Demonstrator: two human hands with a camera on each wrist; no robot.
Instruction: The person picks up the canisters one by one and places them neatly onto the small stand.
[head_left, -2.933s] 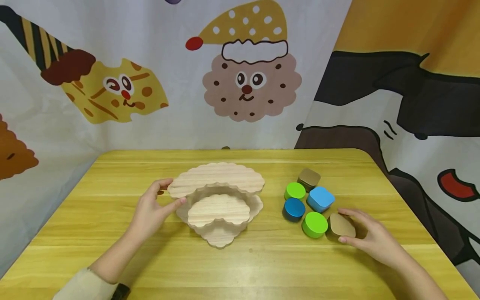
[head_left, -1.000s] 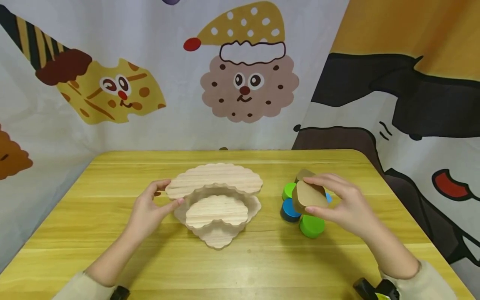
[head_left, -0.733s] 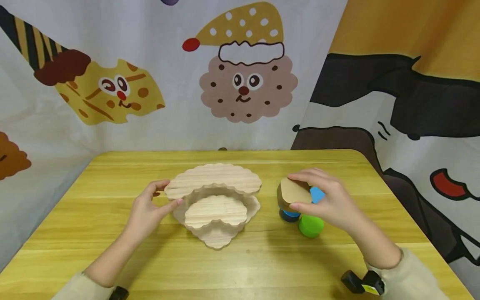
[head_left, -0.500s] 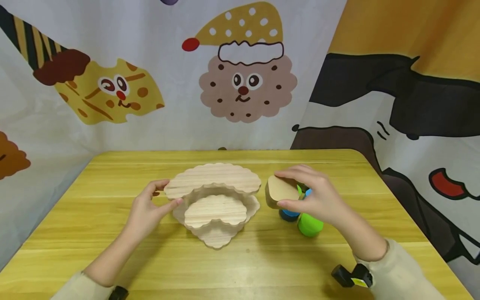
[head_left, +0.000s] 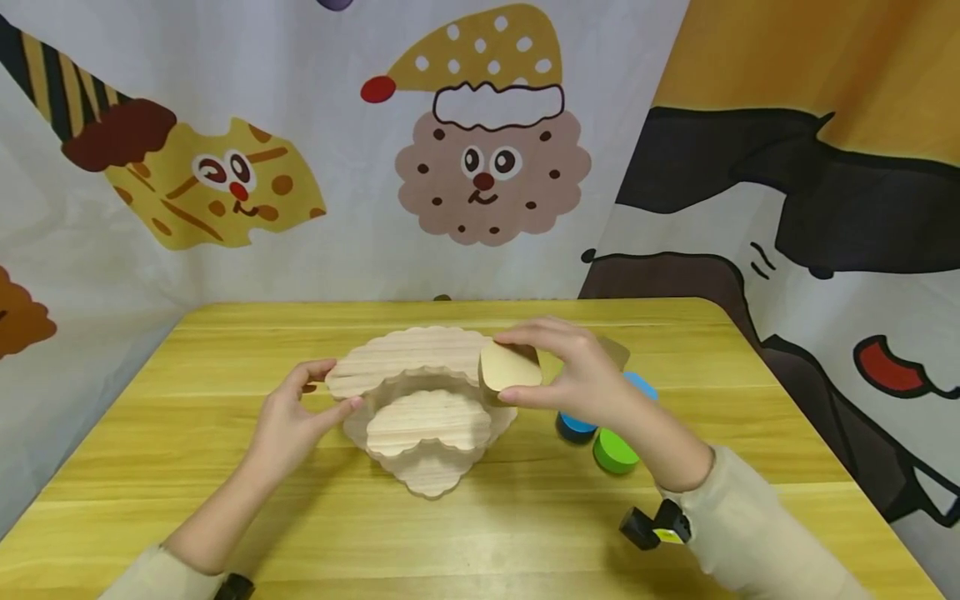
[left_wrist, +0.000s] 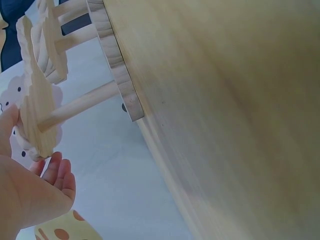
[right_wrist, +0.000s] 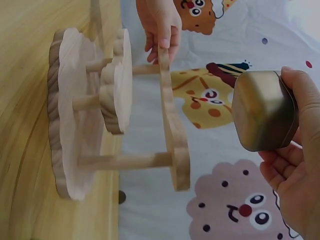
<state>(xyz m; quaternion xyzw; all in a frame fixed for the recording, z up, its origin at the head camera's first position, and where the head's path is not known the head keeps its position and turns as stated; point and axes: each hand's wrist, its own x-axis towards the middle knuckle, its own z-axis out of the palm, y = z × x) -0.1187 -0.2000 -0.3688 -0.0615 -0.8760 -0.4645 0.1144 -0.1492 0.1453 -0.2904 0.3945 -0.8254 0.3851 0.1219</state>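
A pale wooden tiered stand with scalloped shelves on round posts stands mid-table. Its top shelf (head_left: 408, 360) is highest and farthest back, above a smaller middle shelf (head_left: 427, 423) and the base (head_left: 433, 482). My left hand (head_left: 288, 429) grips the top shelf's left end, thumb on one face and fingers at the other. Between thumb and fingers, my right hand (head_left: 581, 375) holds a gold square tin (head_left: 510, 367) with rounded corners. In the right wrist view the gold tin (right_wrist: 260, 112) hangs above the top shelf's right end, with a gap between them.
Right of the stand, partly behind my right arm, are a blue round tin (head_left: 575, 430), a green round tin (head_left: 615, 452), a light blue square tin (head_left: 642, 385) and another gold tin (head_left: 615, 352). A cartoon-print curtain (head_left: 285, 267) hangs behind the table (head_left: 360, 550).
My right hand picked up the near gold tin from the right side of the table and carried it left over the other tins to the stand. The left hand keeps its grip.
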